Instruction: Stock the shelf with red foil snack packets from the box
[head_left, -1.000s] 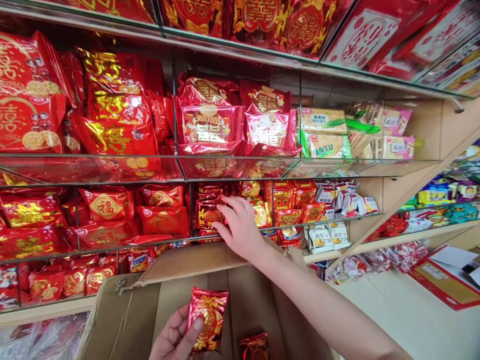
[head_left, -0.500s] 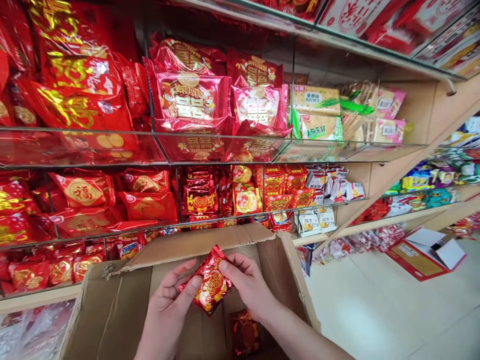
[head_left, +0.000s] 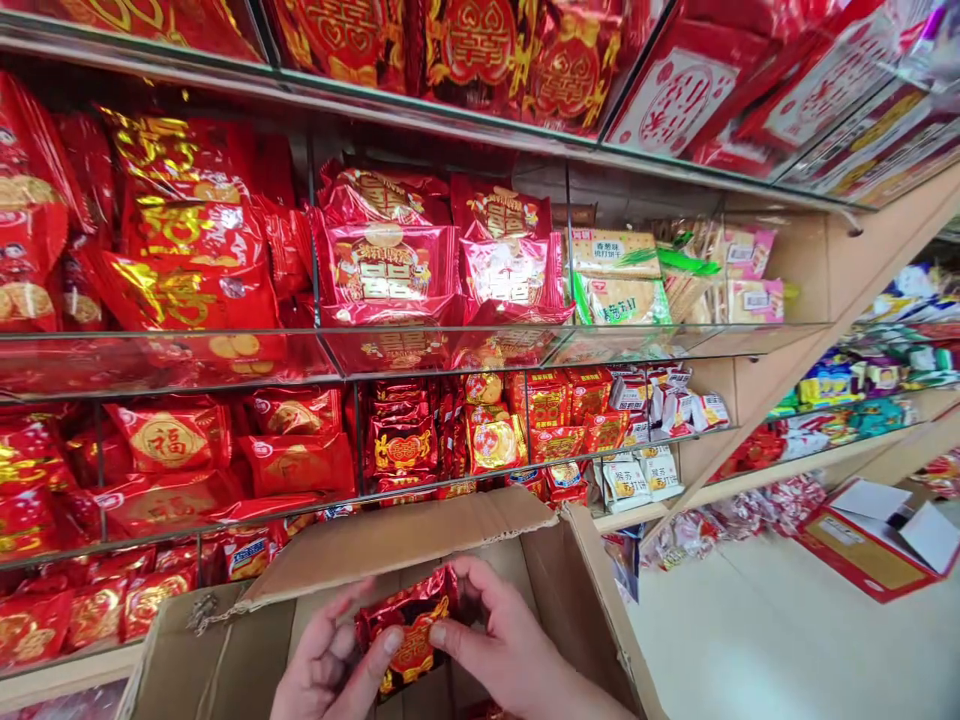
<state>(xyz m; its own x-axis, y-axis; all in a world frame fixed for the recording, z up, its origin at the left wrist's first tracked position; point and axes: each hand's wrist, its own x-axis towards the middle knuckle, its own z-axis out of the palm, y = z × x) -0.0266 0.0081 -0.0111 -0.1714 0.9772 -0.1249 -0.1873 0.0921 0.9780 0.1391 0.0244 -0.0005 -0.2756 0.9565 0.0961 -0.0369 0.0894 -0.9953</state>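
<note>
Between both hands I hold a small shiny red snack packet (head_left: 411, 625) with a gold double-happiness print facing me. My left hand (head_left: 326, 655) grips its left side, thumb on the front. On the right side, my right hand (head_left: 499, 635) pinches it with the thumb near the middle of the print. Both hands are over an open cardboard box (head_left: 609, 610), whose far flap (head_left: 420, 540) leans toward the shelves. A sliver of another red packet shows low in the box, mostly hidden below my right hand.
Glass-fronted shelves (head_left: 420, 345) rise ahead, filled with red packets (head_left: 405, 445), pink-red bags (head_left: 386, 265) and white-wrapped crackers (head_left: 626, 480). An open red and gold carton (head_left: 862, 545) sits on the tiled floor at right. More packets line a shelf beyond it.
The view has tilted up, so the shelves sit lower and the top shelf shows more. The packet has been turned more level in my hands, which still hold it.
</note>
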